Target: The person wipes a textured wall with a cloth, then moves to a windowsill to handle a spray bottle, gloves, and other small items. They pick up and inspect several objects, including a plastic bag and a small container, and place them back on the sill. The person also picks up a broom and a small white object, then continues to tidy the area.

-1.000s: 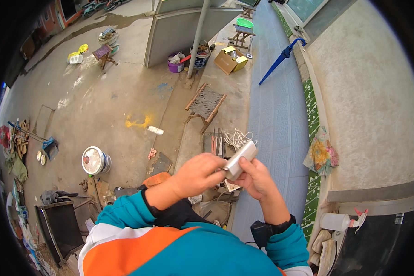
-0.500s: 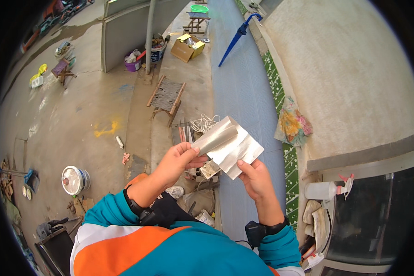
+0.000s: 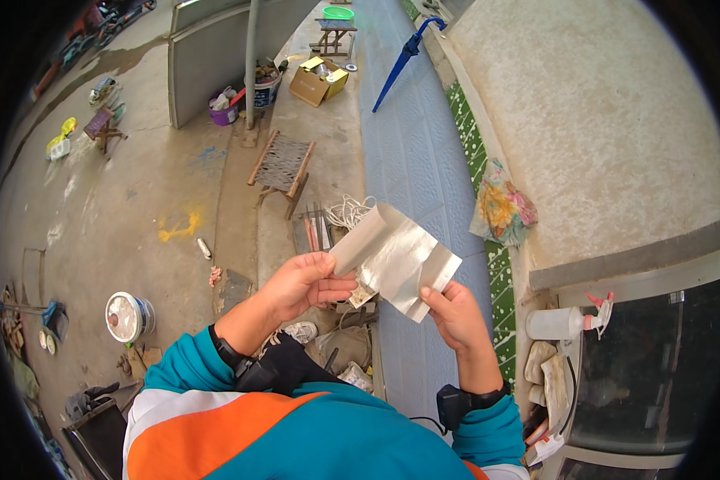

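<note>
A thin, shiny silver metal sheet (image 3: 398,254) spans the gap between my two hands. Its upper left part curls over, and a crease or fold line runs near its right end. My left hand (image 3: 302,282) holds the left edge, thumb on top and the other fingers partly beneath. At the lower right corner, my right hand (image 3: 458,314) pinches the sheet with its thumb on the upper face; the fingers underneath are mostly hidden. Behind the sheet, a coil of white rope (image 3: 349,213) and a tray of rods and tools (image 3: 315,232) are partly covered.
Ahead stands a folding stool (image 3: 283,166) with a woven seat. A cardboard box (image 3: 318,82) and a blue umbrella (image 3: 409,52) lie farther off. To the left is a white bucket (image 3: 130,317). On the right, a spray bottle (image 3: 564,323) rests by a dark window (image 3: 632,376).
The sheet has opened out wider and turned slightly, its right end now bent up near my right thumb. My left hand has shifted a little left and down. The whole view has shifted slightly.
</note>
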{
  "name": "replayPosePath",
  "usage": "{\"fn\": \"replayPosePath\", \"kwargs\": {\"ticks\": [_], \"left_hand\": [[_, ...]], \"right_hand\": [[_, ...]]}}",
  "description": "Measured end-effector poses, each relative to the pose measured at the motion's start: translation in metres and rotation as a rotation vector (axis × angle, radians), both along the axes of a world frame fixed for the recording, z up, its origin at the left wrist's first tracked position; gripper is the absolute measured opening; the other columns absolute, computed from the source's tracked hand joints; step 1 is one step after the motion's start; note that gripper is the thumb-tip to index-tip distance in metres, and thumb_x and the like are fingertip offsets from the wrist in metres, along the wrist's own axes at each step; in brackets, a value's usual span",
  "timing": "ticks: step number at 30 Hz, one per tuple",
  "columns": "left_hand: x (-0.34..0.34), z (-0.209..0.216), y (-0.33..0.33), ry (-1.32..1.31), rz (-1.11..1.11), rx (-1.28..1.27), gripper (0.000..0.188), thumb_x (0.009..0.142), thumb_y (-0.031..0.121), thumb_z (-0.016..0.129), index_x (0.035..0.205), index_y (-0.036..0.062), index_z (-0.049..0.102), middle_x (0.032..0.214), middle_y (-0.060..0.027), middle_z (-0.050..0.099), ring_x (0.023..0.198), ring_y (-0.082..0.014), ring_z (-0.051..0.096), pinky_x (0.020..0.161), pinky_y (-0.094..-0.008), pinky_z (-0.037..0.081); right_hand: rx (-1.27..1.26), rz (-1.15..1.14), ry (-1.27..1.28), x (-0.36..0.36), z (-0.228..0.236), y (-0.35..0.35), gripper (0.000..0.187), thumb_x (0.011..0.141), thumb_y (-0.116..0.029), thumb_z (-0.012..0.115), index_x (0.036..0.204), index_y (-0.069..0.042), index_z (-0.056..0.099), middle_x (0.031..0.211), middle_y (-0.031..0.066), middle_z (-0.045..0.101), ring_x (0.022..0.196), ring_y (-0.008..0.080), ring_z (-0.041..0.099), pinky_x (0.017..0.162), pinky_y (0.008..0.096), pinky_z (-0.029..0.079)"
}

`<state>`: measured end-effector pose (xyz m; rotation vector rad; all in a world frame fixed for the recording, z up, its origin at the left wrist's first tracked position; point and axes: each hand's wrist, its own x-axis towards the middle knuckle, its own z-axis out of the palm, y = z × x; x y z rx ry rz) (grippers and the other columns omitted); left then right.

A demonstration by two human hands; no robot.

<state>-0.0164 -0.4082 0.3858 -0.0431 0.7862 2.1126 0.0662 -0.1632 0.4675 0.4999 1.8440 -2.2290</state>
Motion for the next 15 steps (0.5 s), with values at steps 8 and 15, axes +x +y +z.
{"fn": "replayPosePath", "kwargs": {"ticks": [8,15], "left_hand": [[-0.0025,-0.0112,-0.0088,-0.003,-0.029,0.077,0.019,0.094,0.020,0.052,0.101,0.0033,0.056,0.106,-0.0156,0.063,0.097,-0.0262,0.064,0.083,-0.0372,0.055],[-0.0060,-0.0064,-0.0089,0.019,-0.029,0.036,0.026,0.094,0.023,0.053,0.108,0.0019,0.056,0.105,-0.0149,0.063,0.095,-0.0253,0.065,0.083,-0.0368,0.055]], "right_hand": [[0.221,0.135,0.033,-0.0017,0.0072,0.0046,0.026,0.089,-0.010,0.060,0.110,0.004,0.060,0.104,0.0079,0.065,0.092,0.0121,0.059,0.083,0.0267,0.046],[0.198,0.128,0.031,-0.0060,0.0045,0.0101,0.024,0.089,-0.011,0.060,0.108,0.002,0.062,0.099,0.0055,0.065,0.086,0.0099,0.057,0.077,0.0249,0.045]]}}
